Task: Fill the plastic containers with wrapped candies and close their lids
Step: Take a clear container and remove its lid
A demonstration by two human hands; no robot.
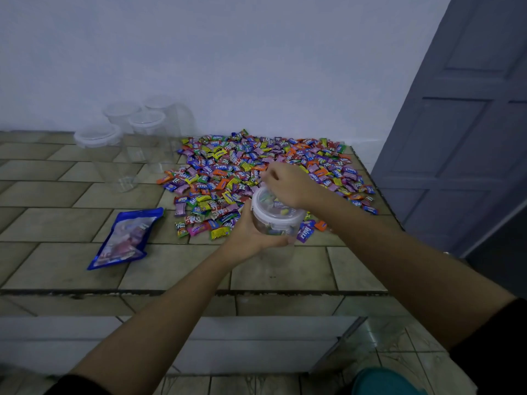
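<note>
**One container under way, four empties waiting**

Head view. Left grip (248, 235) wraps the clear container (275, 220) from its 8 o'clock side, at frame centre over the tiled worktop (71, 223). Candies show inside it. Right grip (288, 183) sits at the rim's 12 o'clock with fingers curled; I cannot tell whether it pinches a candy or the lid. Candy pile (242, 163) sprawls at 12 o'clock, still large. Four empty containers (147, 121) stand at 10 o'clock. Judged early: most of the filling and lid-closing is left.
</note>
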